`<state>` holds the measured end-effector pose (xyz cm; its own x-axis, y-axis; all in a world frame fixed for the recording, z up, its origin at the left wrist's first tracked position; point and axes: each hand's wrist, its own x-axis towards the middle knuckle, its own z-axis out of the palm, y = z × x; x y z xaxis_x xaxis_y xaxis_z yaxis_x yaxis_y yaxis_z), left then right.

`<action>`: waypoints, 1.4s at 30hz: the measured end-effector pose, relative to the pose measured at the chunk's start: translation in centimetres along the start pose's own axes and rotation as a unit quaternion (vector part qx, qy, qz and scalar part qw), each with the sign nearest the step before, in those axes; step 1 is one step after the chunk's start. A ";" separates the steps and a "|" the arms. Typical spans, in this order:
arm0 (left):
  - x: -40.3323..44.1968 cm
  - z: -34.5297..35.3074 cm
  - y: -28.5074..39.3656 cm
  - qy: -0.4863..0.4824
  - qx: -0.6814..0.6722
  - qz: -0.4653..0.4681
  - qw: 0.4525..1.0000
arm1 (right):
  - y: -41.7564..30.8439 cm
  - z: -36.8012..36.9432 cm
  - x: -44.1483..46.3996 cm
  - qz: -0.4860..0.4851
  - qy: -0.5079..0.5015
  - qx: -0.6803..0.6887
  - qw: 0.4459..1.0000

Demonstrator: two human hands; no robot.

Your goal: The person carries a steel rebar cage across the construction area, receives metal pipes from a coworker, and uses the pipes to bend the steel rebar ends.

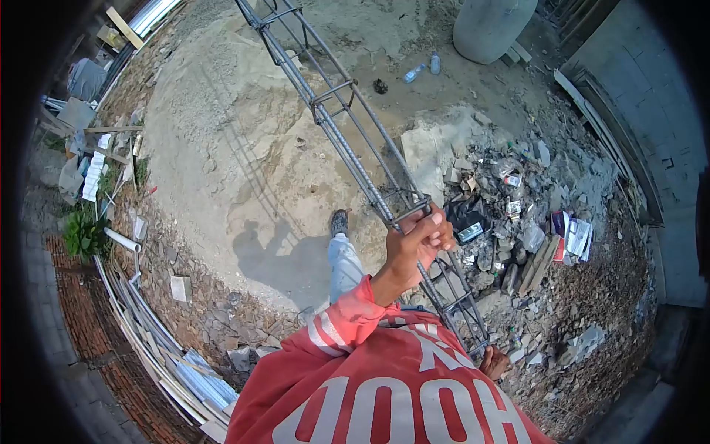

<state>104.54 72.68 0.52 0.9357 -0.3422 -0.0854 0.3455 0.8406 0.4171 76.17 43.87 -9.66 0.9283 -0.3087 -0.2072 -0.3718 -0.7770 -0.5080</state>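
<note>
A long steel rebar cage (346,140), made of ribbed bars tied with square stirrups, runs diagonally from the top of the view down to my right side. My left hand (416,243) is closed around it near a stirrup, in front of my chest. Lower down, by the near end of the cage, my right hand (494,362) shows only in part against my red sweatshirt (399,377). Its fingers look curled at the bars, but how it grips is mostly hidden.
Sandy ground (214,140) lies ahead, with my shoe (339,223) on it. Rubble and litter (510,214) cover the right side. A large barrel (492,29) and plastic bottles (414,72) are at the top. Long pipes (140,318) line the left; a wall (643,126) bounds the right.
</note>
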 end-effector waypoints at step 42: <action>104.1 -28.4 24.0 0.071 0.109 -0.447 0.885 | -45.7 22.7 83.1 0.444 -0.015 0.285 0.849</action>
<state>212.29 69.14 -24.08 0.3005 -0.7607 -0.5754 0.9446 0.1539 0.2898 170.25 66.20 -22.67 0.2826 -0.6141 -0.7369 -0.8753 0.1492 -0.4600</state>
